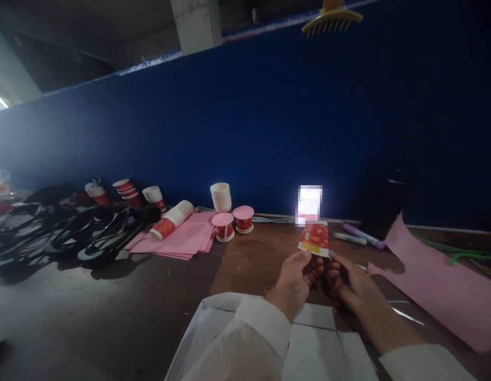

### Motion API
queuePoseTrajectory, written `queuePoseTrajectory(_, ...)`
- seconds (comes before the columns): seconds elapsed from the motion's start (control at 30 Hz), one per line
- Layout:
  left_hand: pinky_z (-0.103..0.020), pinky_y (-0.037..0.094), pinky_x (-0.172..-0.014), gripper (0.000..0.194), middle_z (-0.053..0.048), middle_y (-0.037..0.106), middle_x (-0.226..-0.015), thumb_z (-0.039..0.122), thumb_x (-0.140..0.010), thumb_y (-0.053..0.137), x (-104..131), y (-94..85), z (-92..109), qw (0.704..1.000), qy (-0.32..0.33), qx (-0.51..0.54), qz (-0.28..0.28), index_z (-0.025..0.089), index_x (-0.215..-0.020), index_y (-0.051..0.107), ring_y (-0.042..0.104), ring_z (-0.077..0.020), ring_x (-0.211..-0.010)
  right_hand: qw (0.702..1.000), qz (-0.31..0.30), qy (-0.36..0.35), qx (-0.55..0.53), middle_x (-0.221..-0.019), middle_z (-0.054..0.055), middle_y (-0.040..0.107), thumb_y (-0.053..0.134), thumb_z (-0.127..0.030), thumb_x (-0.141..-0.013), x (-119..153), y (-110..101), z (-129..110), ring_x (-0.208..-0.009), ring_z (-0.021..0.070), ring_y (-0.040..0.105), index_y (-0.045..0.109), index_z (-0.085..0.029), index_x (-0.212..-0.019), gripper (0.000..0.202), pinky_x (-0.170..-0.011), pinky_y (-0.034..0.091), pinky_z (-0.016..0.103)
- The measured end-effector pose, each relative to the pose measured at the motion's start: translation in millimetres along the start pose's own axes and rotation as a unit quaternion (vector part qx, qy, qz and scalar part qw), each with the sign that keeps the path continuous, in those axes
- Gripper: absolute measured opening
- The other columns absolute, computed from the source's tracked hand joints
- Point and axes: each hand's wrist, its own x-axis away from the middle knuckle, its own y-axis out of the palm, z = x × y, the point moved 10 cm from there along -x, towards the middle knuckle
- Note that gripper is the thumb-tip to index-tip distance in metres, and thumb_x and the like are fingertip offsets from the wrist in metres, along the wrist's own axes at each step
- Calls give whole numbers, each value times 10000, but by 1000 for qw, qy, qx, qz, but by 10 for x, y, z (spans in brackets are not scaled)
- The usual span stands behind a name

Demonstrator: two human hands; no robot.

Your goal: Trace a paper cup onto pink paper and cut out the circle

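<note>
Between both hands is a red paper cup point(314, 241) with yellow patterns, its pale rim facing down toward me. My left hand point(295, 278) pinches the rim's left side. On the other side, the fingers of my right hand point(348, 280) close on the rim near its lower right corner. Part of the cup's upper end meets a bright blurred patch, so its top is unclear. To the left stand two short red cup pieces point(225, 233) point(244, 225), each topped with a round pink paper disc point(222, 219).
Below my arms lies a white open box point(225, 301). Pink sheets point(189, 243) with stacked cups point(173, 218) lie left, near black headphone-like items point(106, 238). Markers point(362, 235), cut pink paper point(447, 286) and scissors-like metal blades point(408, 316) are at right. A blue partition point(245, 116) stands behind.
</note>
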Motion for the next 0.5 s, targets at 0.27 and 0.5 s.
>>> queuePoseTrajectory(0.27,-208,549,-688,124,-63,681,-751,161,-740,800,8,33,-10,999,-1,50,1,101,-798,709,658,-122,-721,981,-32,128,-142,-632,4,563,816,-389,-666,-3,201,237,-483,106,456,592,-238,-656,270,-383,476,227)
queuePoseTrajectory(0.5,-222,508,-708,423,-61,718,-865,186,-571,907,9,156,7,998,16,-21,-57,102,-948,736,641,-113,-712,956,8,180,-233,-660,-7,628,888,-291,-601,89,233,323,-486,114,507,609,-246,-700,299,-392,536,241)
